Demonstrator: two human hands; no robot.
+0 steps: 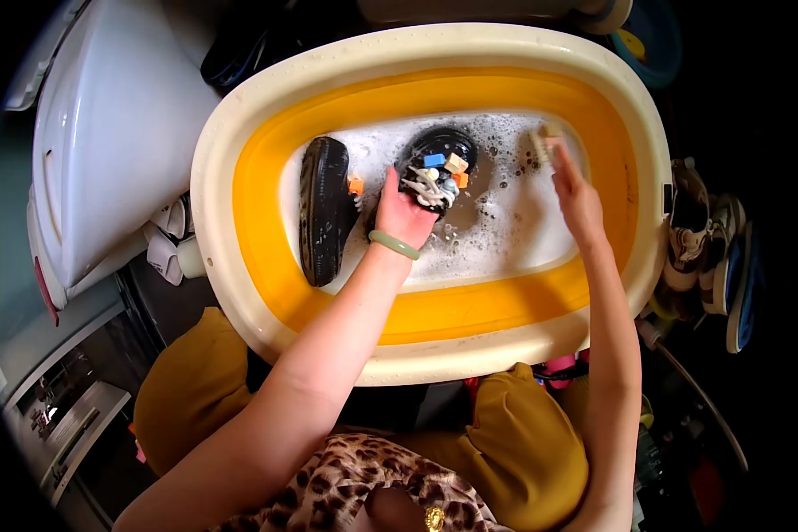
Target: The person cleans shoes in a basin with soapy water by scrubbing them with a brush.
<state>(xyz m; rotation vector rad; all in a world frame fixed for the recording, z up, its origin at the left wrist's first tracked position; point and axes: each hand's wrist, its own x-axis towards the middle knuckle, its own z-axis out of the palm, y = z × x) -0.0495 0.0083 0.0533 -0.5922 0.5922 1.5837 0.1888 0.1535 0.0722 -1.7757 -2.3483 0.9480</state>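
My left hand [406, 216], with a green bangle at its wrist, grips a black shoe [445, 142] in the middle of the basin. Pale laces and small block-shaped charms in blue, orange and beige sit on top of this shoe. Another black shoe [324, 213] lies on its side to the left, an orange charm showing at its edge. Over the right end of the suds, my right hand [578, 199] is closed around a small scrubbing brush [543, 144] with pale bristles, apart from both shoes. Blur softens the brush and fingertips.
The oval basin [430, 363] has a cream rim and yellow walls, with foamy water [514, 230] inside. More shoes [708, 239] stand outside it on the right. A white fixture [115, 142] rises on the left, close to white slippers [163, 253]. My knees are at the near rim.
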